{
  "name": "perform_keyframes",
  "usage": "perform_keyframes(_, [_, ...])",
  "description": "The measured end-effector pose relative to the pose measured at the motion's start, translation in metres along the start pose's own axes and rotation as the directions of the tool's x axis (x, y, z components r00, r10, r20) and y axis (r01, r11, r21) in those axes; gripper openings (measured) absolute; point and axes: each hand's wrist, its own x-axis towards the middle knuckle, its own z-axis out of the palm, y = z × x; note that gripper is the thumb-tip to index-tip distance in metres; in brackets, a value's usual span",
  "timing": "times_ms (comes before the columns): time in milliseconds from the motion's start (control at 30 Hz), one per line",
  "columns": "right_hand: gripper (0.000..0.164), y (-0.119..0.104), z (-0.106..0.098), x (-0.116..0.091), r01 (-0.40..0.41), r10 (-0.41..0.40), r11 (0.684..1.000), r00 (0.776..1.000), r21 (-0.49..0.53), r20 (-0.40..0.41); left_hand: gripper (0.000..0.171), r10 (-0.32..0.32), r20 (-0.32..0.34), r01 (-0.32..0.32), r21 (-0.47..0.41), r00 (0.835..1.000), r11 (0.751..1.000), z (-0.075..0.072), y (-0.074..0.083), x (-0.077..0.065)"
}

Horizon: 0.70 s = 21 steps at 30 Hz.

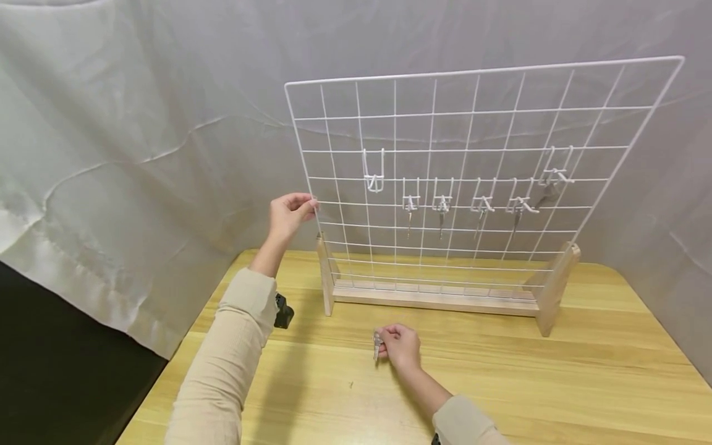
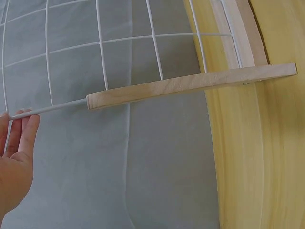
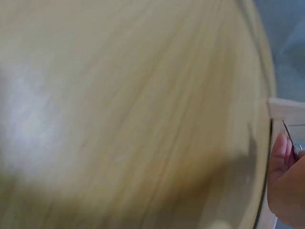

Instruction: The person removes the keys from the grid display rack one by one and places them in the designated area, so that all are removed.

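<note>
A white wire grid panel (image 1: 478, 72) stands upright in a wooden stand (image 1: 434, 300). My left hand (image 1: 285, 217) pinches the panel's left edge wire; in the left wrist view the fingers (image 2: 29, 136) lie round that wire beyond the wooden upright. Low over the table in front of the stand, my right hand (image 1: 403, 347) holds a silver key (image 1: 376, 349) between thumb and fingers. In the right wrist view that hand (image 3: 288, 186) shows only at the right edge, the key partly hidden. White hooks hang on the grid; the leftmost hook (image 1: 374, 181) bears no key.
Several other hooks, such as the hook (image 1: 483, 204), carry silver keys. A tiny scrap (image 1: 351, 384) lies on the wooden table (image 1: 612, 371). Grey cloth (image 1: 167, 111) surrounds the table behind and at the sides. A black wrist device (image 1: 283, 311) sits by the left sleeve.
</note>
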Motion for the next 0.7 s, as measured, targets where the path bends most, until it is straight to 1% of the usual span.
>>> perform_keyframes(167, [0.014, 0.012, 0.002, 0.002, 0.031, -0.032, 0.997, 0.999, -0.075, -0.014, 0.023, 0.005, 0.004, -0.005, 0.009, 1.000, 1.000, 0.000, 0.000, 0.001])
perform_keyframes(267, [0.014, 0.016, 0.004, 0.002, 0.042, -0.043, 0.995, 0.999, -0.093, -0.002, 0.022, 0.001, 0.002, -0.001, 0.014, 1.000, 1.000, -0.001, -0.001, 0.001])
perform_keyframes(433, [0.012, 0.017, 0.008, 0.002, 0.051, -0.050, 0.995, 0.999, -0.085, 0.011, 0.022, 0.007, 0.001, -0.007, 0.032, 1.000, 0.999, -0.002, -0.002, 0.002])
perform_keyframes(700, [0.009, 0.014, 0.008, 0.003, 0.083, -0.075, 0.987, 0.995, -0.135, 0.062, 0.022, 0.002, 0.017, -0.003, 0.021, 1.000, 1.000, -0.002, -0.001, 0.001])
